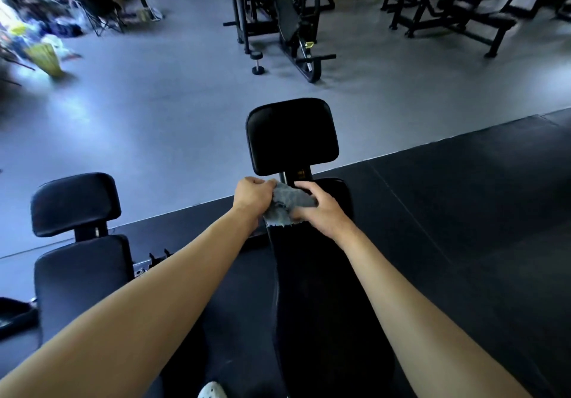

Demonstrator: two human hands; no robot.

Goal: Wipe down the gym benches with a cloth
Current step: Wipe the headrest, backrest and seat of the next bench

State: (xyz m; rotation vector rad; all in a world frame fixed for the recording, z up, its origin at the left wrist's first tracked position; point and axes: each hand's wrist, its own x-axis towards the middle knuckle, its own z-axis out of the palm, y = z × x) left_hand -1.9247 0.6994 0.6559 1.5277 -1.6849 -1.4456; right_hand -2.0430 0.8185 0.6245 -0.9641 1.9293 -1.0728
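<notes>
At the far end of the black weight bench (324, 289), just short of its separate square pad (292, 136), both hands meet on a grey cloth (285, 203). The left grip (253, 196) is curled round one bunched end and the right grip (321, 209) pinches the other. The frayed lower edge hangs at the long pad's end; whether it presses on the vinyl I cannot tell.

The step looks like readying the cloth before a stroke. To do it well, fold it into a flat wad rather than a ball, lay it under one palm, and draw it in overlapping passes along the full length of the pad, edges included. The square pad and the second bench (80, 274) to the left would likely want the same treatment.
</notes>
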